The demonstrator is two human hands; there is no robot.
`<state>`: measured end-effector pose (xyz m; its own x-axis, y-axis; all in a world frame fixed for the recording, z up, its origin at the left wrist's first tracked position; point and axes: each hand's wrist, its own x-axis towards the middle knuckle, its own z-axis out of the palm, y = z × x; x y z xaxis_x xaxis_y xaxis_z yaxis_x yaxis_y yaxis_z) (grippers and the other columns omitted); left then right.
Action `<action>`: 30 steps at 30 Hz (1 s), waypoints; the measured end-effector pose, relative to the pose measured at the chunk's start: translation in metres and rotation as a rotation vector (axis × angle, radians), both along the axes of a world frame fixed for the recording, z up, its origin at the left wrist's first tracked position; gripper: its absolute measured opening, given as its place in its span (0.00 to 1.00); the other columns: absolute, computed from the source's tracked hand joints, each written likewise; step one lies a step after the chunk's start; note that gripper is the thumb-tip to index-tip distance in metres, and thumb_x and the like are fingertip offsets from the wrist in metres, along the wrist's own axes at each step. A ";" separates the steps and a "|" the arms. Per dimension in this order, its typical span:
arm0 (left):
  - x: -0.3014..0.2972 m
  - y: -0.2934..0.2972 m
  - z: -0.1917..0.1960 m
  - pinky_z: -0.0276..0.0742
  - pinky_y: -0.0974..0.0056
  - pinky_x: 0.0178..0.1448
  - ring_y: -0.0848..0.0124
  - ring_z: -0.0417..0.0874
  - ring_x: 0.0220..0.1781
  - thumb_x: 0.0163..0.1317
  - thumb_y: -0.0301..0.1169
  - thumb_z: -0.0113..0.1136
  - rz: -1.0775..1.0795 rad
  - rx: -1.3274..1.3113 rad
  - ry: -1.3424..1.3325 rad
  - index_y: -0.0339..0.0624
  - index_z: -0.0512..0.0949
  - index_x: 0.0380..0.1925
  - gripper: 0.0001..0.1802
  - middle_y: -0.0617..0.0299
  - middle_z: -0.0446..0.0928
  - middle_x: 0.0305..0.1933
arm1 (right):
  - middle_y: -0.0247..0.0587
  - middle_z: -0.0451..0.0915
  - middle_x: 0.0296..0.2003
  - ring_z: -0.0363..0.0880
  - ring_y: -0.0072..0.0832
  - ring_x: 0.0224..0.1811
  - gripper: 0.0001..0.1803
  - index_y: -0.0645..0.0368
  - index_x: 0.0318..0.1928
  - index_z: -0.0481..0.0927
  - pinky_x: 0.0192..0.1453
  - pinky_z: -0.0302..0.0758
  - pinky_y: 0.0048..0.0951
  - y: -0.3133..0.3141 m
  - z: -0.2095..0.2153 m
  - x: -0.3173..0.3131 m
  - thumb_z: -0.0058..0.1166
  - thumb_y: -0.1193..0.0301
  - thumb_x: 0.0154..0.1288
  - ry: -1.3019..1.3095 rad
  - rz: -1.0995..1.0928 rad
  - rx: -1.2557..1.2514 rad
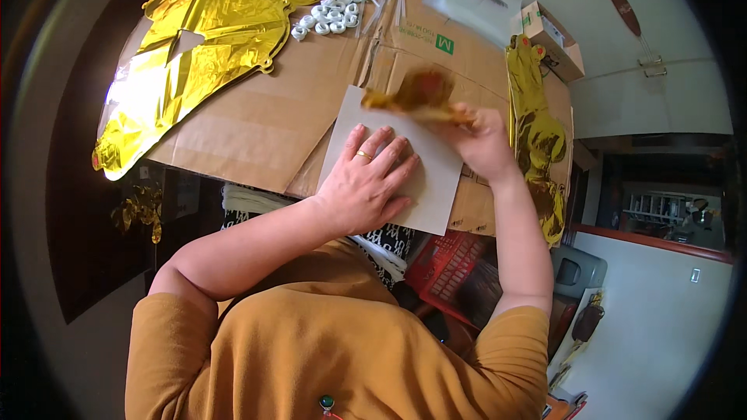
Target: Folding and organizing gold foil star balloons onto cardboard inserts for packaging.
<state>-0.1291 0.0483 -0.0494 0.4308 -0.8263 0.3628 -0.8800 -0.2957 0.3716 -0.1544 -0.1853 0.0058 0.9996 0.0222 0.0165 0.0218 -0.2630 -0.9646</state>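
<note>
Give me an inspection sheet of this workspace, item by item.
Surface: table covered with flattened brown cardboard.
Job's things: grey rectangular card sheet under the left hand; crumpled gold foil piece, blurred, in the right hand.
Clutter: large gold foil balloons at far left; pile of small white plastic rings; gold foil strip at right; small cardboard box.
Grippers: left hand flat on the sheet; right hand gripping the foil.
Cables: nothing seen.
Surroundings: red plastic basket below the table edge; white wall.
</note>
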 end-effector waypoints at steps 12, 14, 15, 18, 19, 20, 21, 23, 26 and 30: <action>-0.004 0.002 -0.012 0.56 0.36 0.71 0.54 0.76 0.58 0.56 0.50 0.66 0.041 -0.087 -0.123 0.47 0.80 0.50 0.26 0.58 0.79 0.44 | 0.41 0.86 0.53 0.83 0.40 0.59 0.18 0.55 0.49 0.87 0.67 0.77 0.44 0.009 -0.038 -0.031 0.61 0.75 0.55 -0.524 0.127 -0.783; -0.008 0.006 -0.010 0.61 0.42 0.67 0.57 0.74 0.60 0.55 0.53 0.70 0.116 -0.097 -0.158 0.48 0.79 0.53 0.30 0.59 0.76 0.51 | 0.42 0.86 0.53 0.83 0.41 0.59 0.17 0.56 0.49 0.87 0.67 0.77 0.44 0.009 -0.042 -0.032 0.60 0.73 0.59 -0.549 0.121 -0.803; -0.010 0.007 -0.009 0.63 0.44 0.63 0.57 0.74 0.57 0.54 0.53 0.70 0.133 -0.110 -0.172 0.48 0.79 0.51 0.30 0.60 0.76 0.49 | 0.43 0.86 0.53 0.83 0.41 0.59 0.16 0.57 0.50 0.87 0.67 0.76 0.44 0.010 -0.043 -0.032 0.60 0.72 0.60 -0.562 0.119 -0.814; -0.011 0.010 -0.003 0.65 0.48 0.55 0.60 0.76 0.50 0.51 0.53 0.72 0.134 -0.166 -0.189 0.47 0.78 0.42 0.27 0.62 0.75 0.41 | 0.42 0.86 0.53 0.83 0.41 0.59 0.15 0.56 0.50 0.87 0.67 0.76 0.45 0.012 -0.046 -0.035 0.58 0.71 0.62 -0.583 0.098 -0.848; -0.009 0.016 0.001 0.65 0.49 0.54 0.61 0.76 0.48 0.50 0.53 0.71 0.098 -0.197 -0.179 0.47 0.78 0.37 0.24 0.62 0.74 0.38 | 0.42 0.86 0.53 0.83 0.41 0.59 0.15 0.56 0.50 0.87 0.67 0.76 0.45 0.012 -0.046 -0.035 0.58 0.71 0.63 -0.589 0.098 -0.862; -0.006 0.022 0.004 0.66 0.50 0.53 0.62 0.77 0.47 0.50 0.52 0.71 0.062 -0.227 -0.169 0.47 0.77 0.32 0.23 0.62 0.74 0.35 | 0.42 0.86 0.53 0.83 0.41 0.59 0.15 0.56 0.50 0.87 0.67 0.76 0.45 0.012 -0.047 -0.036 0.58 0.71 0.63 -0.595 0.096 -0.875; -0.003 0.032 0.006 0.66 0.50 0.53 0.62 0.77 0.47 0.50 0.54 0.71 -0.029 -0.316 -0.185 0.48 0.77 0.33 0.24 0.62 0.75 0.36 | 0.41 0.86 0.53 0.83 0.41 0.59 0.15 0.56 0.50 0.87 0.67 0.76 0.45 0.013 -0.047 -0.036 0.57 0.70 0.63 -0.604 0.097 -0.887; 0.010 0.052 0.006 0.66 0.52 0.53 0.63 0.77 0.47 0.51 0.56 0.71 -0.226 -0.490 -0.212 0.48 0.76 0.36 0.26 0.62 0.76 0.39 | 0.39 0.87 0.51 0.83 0.39 0.58 0.15 0.55 0.48 0.87 0.64 0.79 0.45 0.015 -0.045 -0.035 0.55 0.73 0.62 -0.632 0.077 -0.904; 0.028 0.054 0.039 0.63 0.45 0.70 0.53 0.73 0.66 0.49 0.60 0.72 -0.218 -0.309 -0.066 0.43 0.73 0.59 0.44 0.49 0.73 0.64 | 0.38 0.85 0.54 0.82 0.38 0.59 0.17 0.55 0.48 0.87 0.64 0.79 0.45 0.012 -0.051 -0.036 0.59 0.69 0.58 -0.640 0.079 -0.917; 0.043 0.041 0.039 0.53 0.45 0.80 0.49 0.62 0.76 0.44 0.59 0.75 -0.244 0.127 -0.070 0.42 0.69 0.67 0.53 0.46 0.65 0.73 | 0.41 0.84 0.57 0.80 0.41 0.62 0.23 0.56 0.50 0.86 0.68 0.75 0.47 0.017 -0.036 -0.038 0.62 0.68 0.50 -0.570 0.123 -0.844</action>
<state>-0.0858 0.0897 -0.0102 0.1911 -0.9434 0.2710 -0.9531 -0.1123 0.2812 -0.1920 -0.1678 -0.0303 0.8379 0.3486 0.4199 0.4919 -0.8158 -0.3042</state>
